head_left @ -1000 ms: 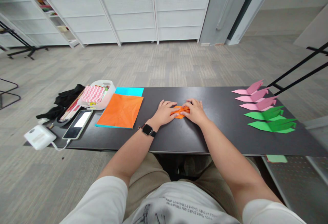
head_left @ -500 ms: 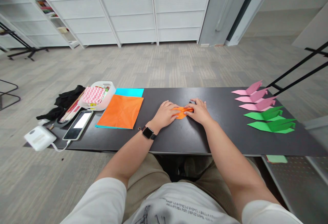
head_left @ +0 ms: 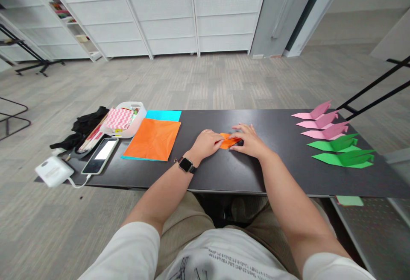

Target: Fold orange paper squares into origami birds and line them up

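Black table (head_left: 195, 122): bare strip open along the far edge between the sheet stack and the birds; near edge crossed by both forearms. Clear surface also right of the right hand (head_left: 250, 142), up to three pink paper birds (head_left: 320, 122) and two green paper birds (head_left: 342, 159) at the table's right end. Left end crowded: white basket (head_left: 137, 119), phone (head_left: 100, 156), white cabled block (head_left: 54, 171) at the near corner. Orange sheet (head_left: 155, 140) lies left of table center, mostly covering a blue sheet (head_left: 163, 115). Basket contents partly hidden under a pink zigzag cloth (head_left: 119, 119). Fingers cover both ends of the folded orange paper (head_left: 226, 141); fold details too small to read. That paper is mid-table, between the hands, touching both. Left hand (head_left: 206, 145) grasps its left end, fingers curled; right pinches its right end, thumb nearer the table's near edge, other fingers spread.
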`<action>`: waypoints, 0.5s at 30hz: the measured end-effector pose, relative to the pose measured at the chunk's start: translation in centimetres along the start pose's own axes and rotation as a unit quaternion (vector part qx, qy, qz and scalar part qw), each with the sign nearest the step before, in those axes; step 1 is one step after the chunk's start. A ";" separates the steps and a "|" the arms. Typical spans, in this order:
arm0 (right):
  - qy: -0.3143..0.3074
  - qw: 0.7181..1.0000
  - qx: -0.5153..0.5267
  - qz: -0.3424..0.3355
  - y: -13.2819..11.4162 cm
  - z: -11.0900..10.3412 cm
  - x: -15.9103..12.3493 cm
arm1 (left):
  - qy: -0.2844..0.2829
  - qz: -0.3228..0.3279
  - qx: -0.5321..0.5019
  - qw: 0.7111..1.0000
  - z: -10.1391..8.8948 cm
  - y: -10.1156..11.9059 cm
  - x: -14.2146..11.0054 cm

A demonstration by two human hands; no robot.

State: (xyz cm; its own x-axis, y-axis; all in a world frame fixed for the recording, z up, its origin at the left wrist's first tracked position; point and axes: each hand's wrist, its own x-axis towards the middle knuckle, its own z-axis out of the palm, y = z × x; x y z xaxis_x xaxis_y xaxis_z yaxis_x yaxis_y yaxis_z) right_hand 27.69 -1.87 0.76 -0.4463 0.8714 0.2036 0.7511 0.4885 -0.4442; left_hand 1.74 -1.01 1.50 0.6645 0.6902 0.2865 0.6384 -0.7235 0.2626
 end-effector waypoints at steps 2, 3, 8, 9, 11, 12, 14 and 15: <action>0.008 1.000 -0.010 0.002 -0.2 0.1 0.1 | 0.008 -0.014 -0.010 1.000 0.1 -0.1 0.0; 0.017 1.000 -0.014 0.005 -0.3 0.2 0.2 | 0.010 -0.020 -0.016 1.000 0.2 -0.2 0.0; 0.076 0.997 -0.006 0.026 -0.5 0.4 0.6 | 0.004 -0.020 -0.062 0.998 -0.8 0.1 -0.4; 0.089 0.996 -0.001 0.033 -0.5 0.4 0.7 | 0.000 -0.009 -0.071 0.997 -1.1 0.1 -0.6; 0.111 0.993 0.013 0.045 -0.5 0.2 0.7 | -0.003 0.010 -0.081 0.997 -1.6 0.2 -0.8; 0.119 0.992 0.019 0.047 -0.6 0.0 0.7 | 0.001 0.012 -0.082 0.997 -1.8 0.2 -0.9; 0.125 0.991 0.031 0.042 -0.8 -0.3 0.5 | 0.024 -0.004 -0.077 0.997 -1.9 0.4 -0.9; 0.124 0.991 0.036 0.037 -1.0 -0.5 0.5 | 0.036 -0.016 -0.076 0.996 -1.9 0.5 -0.9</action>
State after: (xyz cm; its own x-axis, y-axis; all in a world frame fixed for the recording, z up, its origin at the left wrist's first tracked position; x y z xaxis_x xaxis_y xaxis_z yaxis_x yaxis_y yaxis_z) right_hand 26.99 -1.92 1.77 -0.2522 0.8934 0.3718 0.7371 0.4263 -0.5243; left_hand 0.70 -1.99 3.15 0.6120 0.7141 0.3398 0.5890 -0.6983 0.4068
